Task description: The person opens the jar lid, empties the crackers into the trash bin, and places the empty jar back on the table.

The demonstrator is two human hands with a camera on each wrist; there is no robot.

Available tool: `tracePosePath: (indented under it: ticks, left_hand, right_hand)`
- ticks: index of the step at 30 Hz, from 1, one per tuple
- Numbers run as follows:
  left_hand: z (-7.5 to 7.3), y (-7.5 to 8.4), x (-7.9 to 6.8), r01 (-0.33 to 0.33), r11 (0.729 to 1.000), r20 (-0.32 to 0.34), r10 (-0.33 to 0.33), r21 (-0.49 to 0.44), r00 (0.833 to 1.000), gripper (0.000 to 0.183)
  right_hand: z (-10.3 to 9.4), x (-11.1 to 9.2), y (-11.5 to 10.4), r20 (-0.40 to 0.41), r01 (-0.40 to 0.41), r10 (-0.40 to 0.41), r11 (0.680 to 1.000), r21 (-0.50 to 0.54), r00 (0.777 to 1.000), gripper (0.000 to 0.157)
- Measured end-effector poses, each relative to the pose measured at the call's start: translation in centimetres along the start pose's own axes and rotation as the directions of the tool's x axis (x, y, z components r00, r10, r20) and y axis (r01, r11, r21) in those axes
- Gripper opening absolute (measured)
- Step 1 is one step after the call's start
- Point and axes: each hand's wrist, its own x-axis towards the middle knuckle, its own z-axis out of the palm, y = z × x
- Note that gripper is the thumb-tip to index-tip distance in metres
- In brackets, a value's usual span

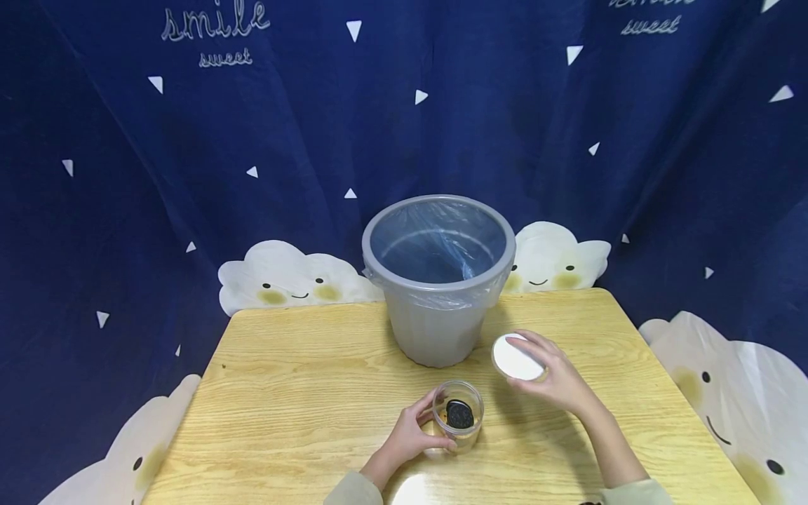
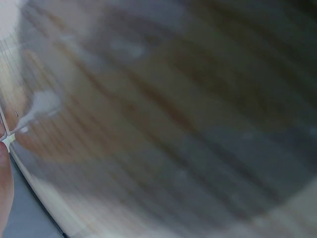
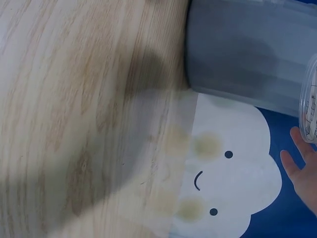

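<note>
The bin [image 1: 432,324] stood mid-frame. At lower centre, my left hand [image 1: 412,433] gripped the jar [image 1: 467,440], mouth up, long axis upright; right of centre, my right hand [image 1: 558,377] pinched the lid [image 1: 514,360], white face toward me. A cookie [image 1: 459,414] lay inside the jar.

The blue curtain [image 1: 303,126] bears two inscriptions in light script. Upper left: "smile" [image 1: 215,22] above "sweet" [image 1: 225,58]. Upper right: "sweet" [image 1: 650,27] beneath a word cut by the frame edge. In the right wrist view, the lid [image 3: 310,106] carries dark markings, too small to read.
</note>
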Motion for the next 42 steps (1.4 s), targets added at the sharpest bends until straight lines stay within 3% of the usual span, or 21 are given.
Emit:
tracePosePath:
  ticks: [19, 27, 32, 39, 42]
  left_hand:
    - [0.0, -0.1, 0.0, -0.001, 1.000, 0.005, 0.001, -0.009, 1.000, 0.088]
    - [0.0, -0.2, -0.1, -0.016, 1.000, 0.009, 0.016, -0.007, 1.000, 0.087]
    - [0.0, -0.4, 0.0, -0.030, 1.000, 0.003, 0.030, 0.001, 1.000, 0.088]
    - [-0.2, -3.3, 0.4, -0.051, 0.998, -0.010, 0.051, 0.047, 0.999, 0.091]
    - [-0.2, -3.3, 0.3, -0.069, 0.996, -0.009, 0.069, 0.064, 0.998, 0.090]
  right_hand:
    - [-0.5, -1.5, 3.2, -0.139, -0.147, 0.154, 0.987, 0.062, 0.978, 0.061]
    - [-0.6, -2.4, 4.8, -0.190, -0.269, 0.281, 0.959, 0.088, 0.941, 0.064]
    - [-0.4, -2.8, 5.5, -0.255, -0.281, 0.288, 0.957, 0.066, 0.923, 0.064]
    - [0.2, -3.6, 6.5, -0.351, -0.301, 0.278, 0.953, -0.012, 0.894, 0.065]
    - [0.4, -4.0, 6.8, -0.379, -0.313, 0.275, 0.949, -0.041, 0.883, 0.066]
